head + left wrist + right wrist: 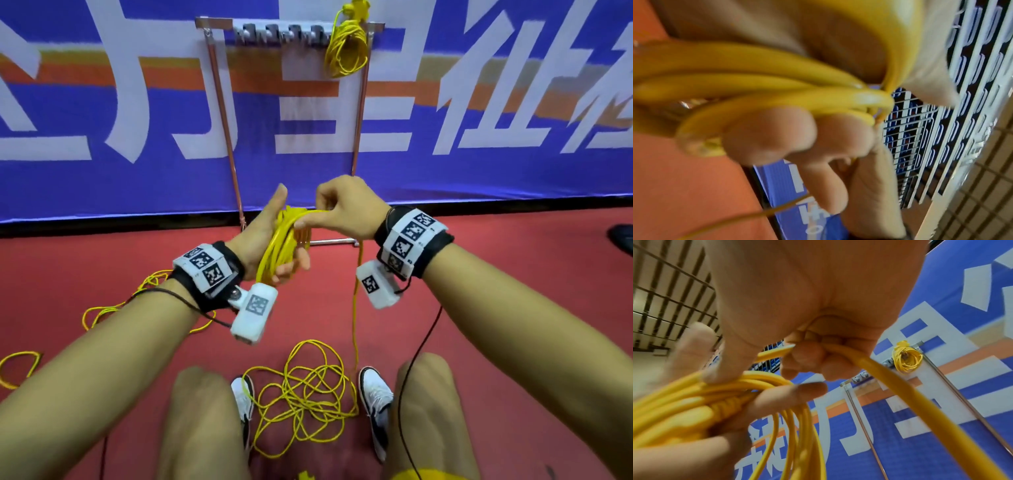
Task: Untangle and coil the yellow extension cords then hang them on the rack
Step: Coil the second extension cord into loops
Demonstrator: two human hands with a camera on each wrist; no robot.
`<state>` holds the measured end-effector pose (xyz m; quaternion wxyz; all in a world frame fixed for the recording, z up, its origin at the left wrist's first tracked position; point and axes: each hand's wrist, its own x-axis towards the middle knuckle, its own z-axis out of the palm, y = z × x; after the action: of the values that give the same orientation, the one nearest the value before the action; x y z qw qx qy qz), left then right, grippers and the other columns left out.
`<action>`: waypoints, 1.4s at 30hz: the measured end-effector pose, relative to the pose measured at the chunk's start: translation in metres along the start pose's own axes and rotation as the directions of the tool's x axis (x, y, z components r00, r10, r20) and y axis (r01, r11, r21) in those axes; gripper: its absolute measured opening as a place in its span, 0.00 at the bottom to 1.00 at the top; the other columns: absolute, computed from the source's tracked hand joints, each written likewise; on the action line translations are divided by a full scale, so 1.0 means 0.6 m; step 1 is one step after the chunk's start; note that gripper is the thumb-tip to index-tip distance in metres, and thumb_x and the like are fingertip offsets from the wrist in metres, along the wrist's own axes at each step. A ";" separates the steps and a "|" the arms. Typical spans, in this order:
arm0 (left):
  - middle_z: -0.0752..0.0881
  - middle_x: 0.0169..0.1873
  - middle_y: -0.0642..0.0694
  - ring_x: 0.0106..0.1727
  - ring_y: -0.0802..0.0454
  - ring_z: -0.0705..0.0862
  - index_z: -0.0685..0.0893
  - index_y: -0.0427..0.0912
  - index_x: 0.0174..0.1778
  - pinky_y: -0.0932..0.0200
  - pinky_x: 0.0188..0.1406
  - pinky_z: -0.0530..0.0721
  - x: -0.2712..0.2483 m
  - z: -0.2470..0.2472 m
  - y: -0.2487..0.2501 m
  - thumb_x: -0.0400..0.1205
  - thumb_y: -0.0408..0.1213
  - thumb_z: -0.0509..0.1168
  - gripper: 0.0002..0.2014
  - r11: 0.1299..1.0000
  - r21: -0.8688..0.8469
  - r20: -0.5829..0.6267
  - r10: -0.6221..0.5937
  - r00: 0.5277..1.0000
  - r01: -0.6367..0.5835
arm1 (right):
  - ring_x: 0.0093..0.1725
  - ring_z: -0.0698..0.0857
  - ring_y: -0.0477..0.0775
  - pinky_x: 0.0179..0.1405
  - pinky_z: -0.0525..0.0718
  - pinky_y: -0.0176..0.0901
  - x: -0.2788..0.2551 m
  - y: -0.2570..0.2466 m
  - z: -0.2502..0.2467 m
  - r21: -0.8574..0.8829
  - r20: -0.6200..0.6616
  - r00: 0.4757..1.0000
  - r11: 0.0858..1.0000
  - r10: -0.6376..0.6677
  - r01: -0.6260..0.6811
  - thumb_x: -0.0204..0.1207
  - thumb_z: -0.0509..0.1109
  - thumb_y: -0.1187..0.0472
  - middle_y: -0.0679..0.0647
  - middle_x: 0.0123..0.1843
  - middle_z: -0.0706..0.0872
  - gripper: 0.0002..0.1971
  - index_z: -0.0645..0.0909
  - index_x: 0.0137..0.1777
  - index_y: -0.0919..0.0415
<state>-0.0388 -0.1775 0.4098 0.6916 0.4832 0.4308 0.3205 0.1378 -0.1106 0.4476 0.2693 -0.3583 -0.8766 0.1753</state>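
the yellow extension cord coil (286,240) is sitting in the left hand (263,236), held up in front of the person at the middle of the head view, with several loops bunching across the palm. the left fingers (768,134) are curling under the loops and the thumb is pointing up beside them, so this hand is gripping the coil. the right hand (346,209) is hovering just above and to the right, touching the top of the coil; its fingers (807,358) are folding tightly round a single strand of cord (900,386), which is running out of the fist and dropping straight down toward the floor. that strand is joining a loose tangle of yellow cord (305,397) lying on the red floor (513,342) between the person's two white shoes (375,407), just below the hands. more loose yellow loops (113,308) are trailing on the floor to the left, reaching toward the left edge of the view. straight ahead, the metal rack (291,32) is standing against a blue banner (102,137), its foot bar just beyond the hands. a finished yellow coil (346,48) is hanging from the right end of its top rail, and the hooks to its left are showing bare. open red floor is stretching to the right of the hands, with a dark object (621,236) at the far right edge.
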 end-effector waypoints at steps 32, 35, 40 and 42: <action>0.82 0.50 0.51 0.51 0.44 0.92 0.61 0.57 0.86 0.47 0.42 0.91 0.167 -0.173 -0.186 0.77 0.22 0.62 0.42 0.946 0.026 -0.704 0.247 0.666 -0.323 | 0.28 0.71 0.40 0.33 0.70 0.39 -0.086 0.199 0.357 0.223 0.441 0.880 0.929 0.175 -0.297 0.83 0.66 0.60 0.44 0.28 0.74 0.06 0.74 0.44 0.53; 0.85 0.48 0.41 0.29 0.53 0.88 0.58 0.55 0.87 0.53 0.29 0.90 0.183 -0.175 -0.240 0.74 0.23 0.63 0.45 0.944 0.309 -0.612 0.292 0.735 -0.117 | 0.29 0.72 0.49 0.34 0.71 0.44 -0.071 0.175 0.335 0.142 0.488 0.871 0.980 0.051 -0.137 0.75 0.69 0.63 0.47 0.28 0.74 0.05 0.76 0.43 0.53; 0.76 0.25 0.56 0.28 0.63 0.73 0.60 0.45 0.86 0.64 0.36 0.77 0.201 -0.172 -0.298 0.67 0.56 0.68 0.50 0.801 0.599 -0.388 0.307 0.869 -0.015 | 0.30 0.75 0.48 0.36 0.75 0.41 -0.037 0.188 0.315 0.205 0.382 0.924 0.976 -0.016 -0.068 0.70 0.69 0.65 0.45 0.28 0.80 0.09 0.87 0.41 0.50; 0.81 0.22 0.54 0.22 0.59 0.76 0.77 0.45 0.76 0.59 0.22 0.78 0.203 -0.161 -0.303 0.76 0.63 0.66 0.36 0.898 0.432 -0.432 0.122 0.894 0.086 | 0.30 0.81 0.49 0.37 0.81 0.43 -0.030 0.208 0.324 0.311 0.361 0.932 0.940 0.018 -0.138 0.70 0.74 0.63 0.46 0.31 0.87 0.04 0.88 0.40 0.52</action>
<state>-0.0701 -0.0945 0.1875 0.4430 0.5438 0.6349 0.3239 0.0991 -0.0605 0.2247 0.1565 -0.3055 -0.8534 0.3922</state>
